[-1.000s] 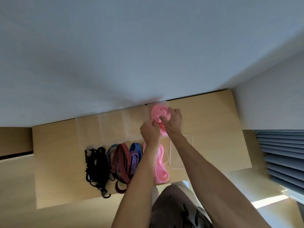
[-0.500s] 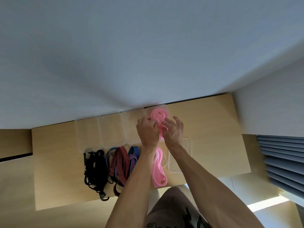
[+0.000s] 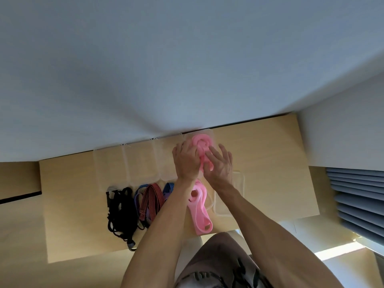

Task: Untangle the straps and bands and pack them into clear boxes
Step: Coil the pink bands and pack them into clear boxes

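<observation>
Fingers of the right hand [image 3: 220, 167] lie nearly straight, spread, pressing the coiled pink band [image 3: 201, 144] in the clear box [image 3: 210, 134] at frame centre. The left hand [image 3: 187, 161], fingers curled, presses the same band; whether it grips is unclear. Another pink band [image 3: 200, 213] lies below.

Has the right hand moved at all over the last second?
Yes. The right hand has slid nearer along the clear box: its fingers were curled over the coiled pink band, and now lie spread across the box's near end.
</observation>
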A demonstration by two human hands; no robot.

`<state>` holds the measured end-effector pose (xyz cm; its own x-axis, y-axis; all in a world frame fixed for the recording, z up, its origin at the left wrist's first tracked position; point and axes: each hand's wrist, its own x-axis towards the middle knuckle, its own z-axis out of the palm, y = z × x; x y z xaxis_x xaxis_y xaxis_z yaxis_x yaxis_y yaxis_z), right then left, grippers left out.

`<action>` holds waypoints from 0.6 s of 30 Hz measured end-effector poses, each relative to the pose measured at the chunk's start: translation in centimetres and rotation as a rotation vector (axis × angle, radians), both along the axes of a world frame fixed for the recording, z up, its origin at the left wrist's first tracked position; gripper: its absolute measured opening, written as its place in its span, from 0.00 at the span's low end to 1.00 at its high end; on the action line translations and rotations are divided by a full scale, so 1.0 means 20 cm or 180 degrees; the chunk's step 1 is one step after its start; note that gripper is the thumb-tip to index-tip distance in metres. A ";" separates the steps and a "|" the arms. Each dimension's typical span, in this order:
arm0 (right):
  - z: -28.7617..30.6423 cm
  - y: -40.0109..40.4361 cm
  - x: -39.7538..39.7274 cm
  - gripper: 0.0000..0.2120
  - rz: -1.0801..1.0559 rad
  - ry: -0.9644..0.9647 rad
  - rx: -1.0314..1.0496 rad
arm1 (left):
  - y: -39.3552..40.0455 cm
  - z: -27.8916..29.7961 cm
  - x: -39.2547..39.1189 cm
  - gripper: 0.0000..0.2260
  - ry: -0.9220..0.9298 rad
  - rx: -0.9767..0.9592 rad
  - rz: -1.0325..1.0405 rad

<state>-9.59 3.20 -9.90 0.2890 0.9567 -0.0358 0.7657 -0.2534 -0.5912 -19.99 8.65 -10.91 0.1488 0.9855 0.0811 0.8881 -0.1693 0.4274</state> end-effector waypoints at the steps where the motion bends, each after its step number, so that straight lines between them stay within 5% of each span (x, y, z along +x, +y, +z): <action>1: 0.01 -0.03 0.00 0.18 0.0013 0.0041 0.0038 | 0.00 0.00 -0.01 0.05 -0.0037 -0.0011 -0.0073; 5: 0.00 -0.09 0.01 0.22 0.0085 0.0133 -0.0523 | -0.03 0.03 -0.05 0.02 0.0047 -0.0093 -0.0493; 11: -0.05 -0.02 0.03 0.27 0.0318 0.0077 -0.1429 | -0.03 0.03 -0.05 0.15 0.0764 -0.0672 -0.0620; 18: -0.06 -0.01 -0.02 0.29 0.0262 -0.0098 -0.1466 | -0.03 0.01 -0.03 0.12 0.0897 -0.0806 -0.0575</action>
<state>-10.02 2.93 -11.10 0.2205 0.8629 -0.4548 0.8096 -0.4219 -0.4081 -20.63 8.14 -10.79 0.3030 0.9251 -0.2290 0.9418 -0.2540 0.2201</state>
